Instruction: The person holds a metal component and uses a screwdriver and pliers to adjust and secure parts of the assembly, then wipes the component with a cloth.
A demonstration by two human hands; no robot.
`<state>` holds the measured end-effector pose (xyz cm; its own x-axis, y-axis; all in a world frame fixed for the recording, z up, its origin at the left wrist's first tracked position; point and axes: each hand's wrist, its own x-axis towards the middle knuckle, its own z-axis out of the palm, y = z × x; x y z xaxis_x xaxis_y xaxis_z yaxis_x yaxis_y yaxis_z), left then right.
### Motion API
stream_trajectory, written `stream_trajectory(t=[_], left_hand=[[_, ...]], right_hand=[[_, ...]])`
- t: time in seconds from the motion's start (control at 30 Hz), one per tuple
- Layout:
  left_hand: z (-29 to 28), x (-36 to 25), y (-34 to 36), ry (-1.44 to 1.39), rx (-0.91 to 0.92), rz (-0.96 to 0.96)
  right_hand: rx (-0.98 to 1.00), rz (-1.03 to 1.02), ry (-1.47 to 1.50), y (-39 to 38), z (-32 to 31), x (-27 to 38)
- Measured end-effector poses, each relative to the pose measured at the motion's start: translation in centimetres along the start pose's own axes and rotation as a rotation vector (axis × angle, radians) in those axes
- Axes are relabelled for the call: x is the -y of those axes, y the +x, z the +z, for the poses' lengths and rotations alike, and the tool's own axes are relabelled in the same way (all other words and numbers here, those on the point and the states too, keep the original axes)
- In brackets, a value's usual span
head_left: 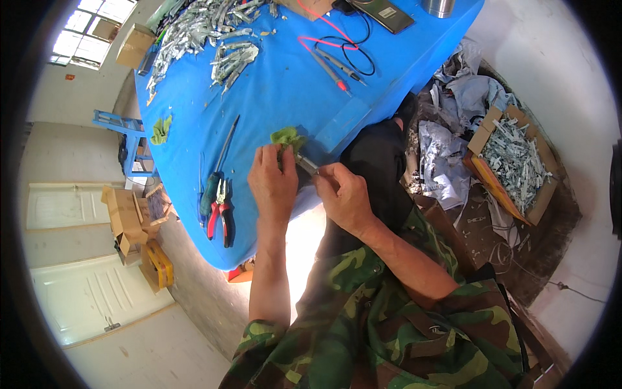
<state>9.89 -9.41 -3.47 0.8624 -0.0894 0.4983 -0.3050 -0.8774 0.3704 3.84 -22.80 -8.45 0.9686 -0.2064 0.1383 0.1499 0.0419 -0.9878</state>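
My left hand [272, 181] is closed in a pinch above the near edge of the blue-covered table [278, 84]. Its fingertips press against a crumpled green cloth [288, 137]. A slim, shiny metal piece [307, 164] spans the gap between my two hands. The fingers of my right hand [345, 196] are pinched on its near end; its far end meets the cloth beside my left fingers. To the left lie red-and-black pliers [221, 214], a screwdriver with a dark green handle [208, 194] and a slimmer blue tool [200, 207].
Many thin metal strips [194, 39] are heaped at the far left. Test probes [332, 68] with red and black leads lie at the far right, below a dark phone-like device [383, 13]. Another green cloth [161, 130] is near the left edge. A carton of strips [515, 162] stands right.
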Motion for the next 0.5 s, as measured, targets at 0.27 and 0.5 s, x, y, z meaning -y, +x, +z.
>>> stream_trajectory(t=[0.27,0.5], left_hand=[[0.0,1.5,1.4,-0.053,0.034,-0.098],[-2.3,-2.3,-1.8,-0.126,0.112,-0.082]], right_hand=[[-0.024,0.059,0.015,0.2,0.2,0.1],[-0.006,0.094,0.004,0.1,0.2,0.0]])
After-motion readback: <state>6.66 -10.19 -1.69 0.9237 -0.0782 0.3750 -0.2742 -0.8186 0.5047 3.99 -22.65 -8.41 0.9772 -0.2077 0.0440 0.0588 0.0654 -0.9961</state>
